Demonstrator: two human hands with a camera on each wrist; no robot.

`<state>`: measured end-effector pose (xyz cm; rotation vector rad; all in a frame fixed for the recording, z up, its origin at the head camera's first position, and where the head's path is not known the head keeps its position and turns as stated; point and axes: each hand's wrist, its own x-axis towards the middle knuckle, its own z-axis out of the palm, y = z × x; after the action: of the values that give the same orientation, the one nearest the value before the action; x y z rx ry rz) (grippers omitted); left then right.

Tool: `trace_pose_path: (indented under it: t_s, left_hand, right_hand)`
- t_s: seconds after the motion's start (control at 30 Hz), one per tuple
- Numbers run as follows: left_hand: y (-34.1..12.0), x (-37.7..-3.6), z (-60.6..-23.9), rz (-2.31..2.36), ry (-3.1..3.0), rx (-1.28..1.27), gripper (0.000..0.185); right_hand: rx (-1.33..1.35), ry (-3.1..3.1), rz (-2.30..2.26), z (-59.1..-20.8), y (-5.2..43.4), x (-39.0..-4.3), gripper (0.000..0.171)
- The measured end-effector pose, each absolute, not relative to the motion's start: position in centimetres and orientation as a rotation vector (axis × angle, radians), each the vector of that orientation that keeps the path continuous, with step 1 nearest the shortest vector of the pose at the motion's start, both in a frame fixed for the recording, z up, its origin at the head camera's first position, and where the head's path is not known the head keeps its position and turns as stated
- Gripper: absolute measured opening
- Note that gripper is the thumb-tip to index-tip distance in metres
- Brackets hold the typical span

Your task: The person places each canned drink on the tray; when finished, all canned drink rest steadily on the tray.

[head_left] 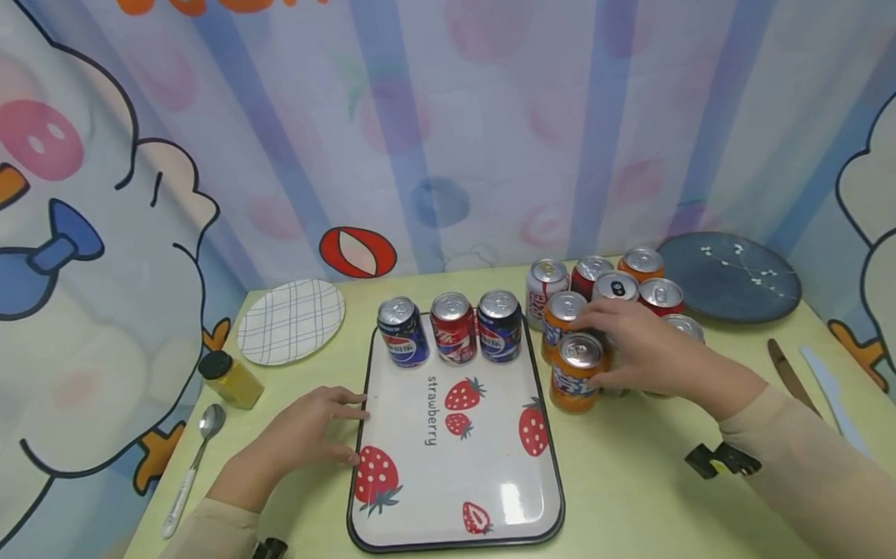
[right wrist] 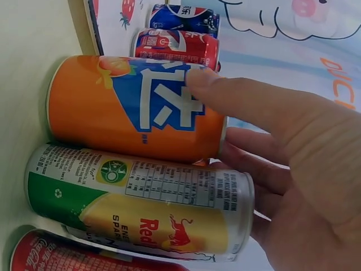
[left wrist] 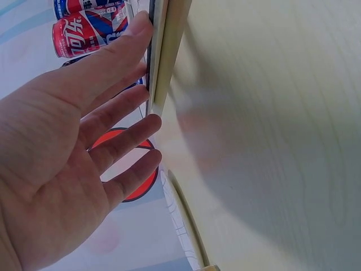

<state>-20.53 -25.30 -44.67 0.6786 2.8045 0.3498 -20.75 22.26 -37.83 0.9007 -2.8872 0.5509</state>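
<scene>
A white strawberry tray [head_left: 457, 479] lies on the yellow-green table, with a blue can [head_left: 403, 331], a red can [head_left: 453, 328] and a dark blue can [head_left: 499, 326] standing along its far edge. My left hand [head_left: 312, 431] lies flat on the table, its straight fingers [left wrist: 113, 107] touching the tray's left rim [left wrist: 161, 56]. My right hand [head_left: 639, 346] reaches over a cluster of several cans to the right of the tray. Its thumb rests against an orange can [right wrist: 130, 107], which stands nearest the tray [head_left: 576, 374]. Its relaxed fingers touch the top of a yellow-green can [right wrist: 141, 209].
A checked plate [head_left: 290, 320] sits at the back left and a dark blue plate [head_left: 729, 275] at the back right. A yellow jar [head_left: 230, 379] and a spoon [head_left: 196, 461] lie left of the tray. Two knives [head_left: 790, 377] lie at the right edge.
</scene>
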Motion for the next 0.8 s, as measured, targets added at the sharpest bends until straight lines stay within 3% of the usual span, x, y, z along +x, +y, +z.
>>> trace_pose_path:
  t_s: [0.23, 0.8]
  left_hand:
    - [-25.1, -20.5, -44.6, 0.349, 2.799, 0.643, 0.063]
    - [-25.0, -20.4, -44.1, 0.355, 2.797, 0.653, 0.064]
  right_hand:
    - [0.924, -2.882, 0.57, -38.4, 22.2, -21.3, 0.055]
    - [0.848, -2.732, 0.883, -38.6, 20.8, -20.6, 0.062]
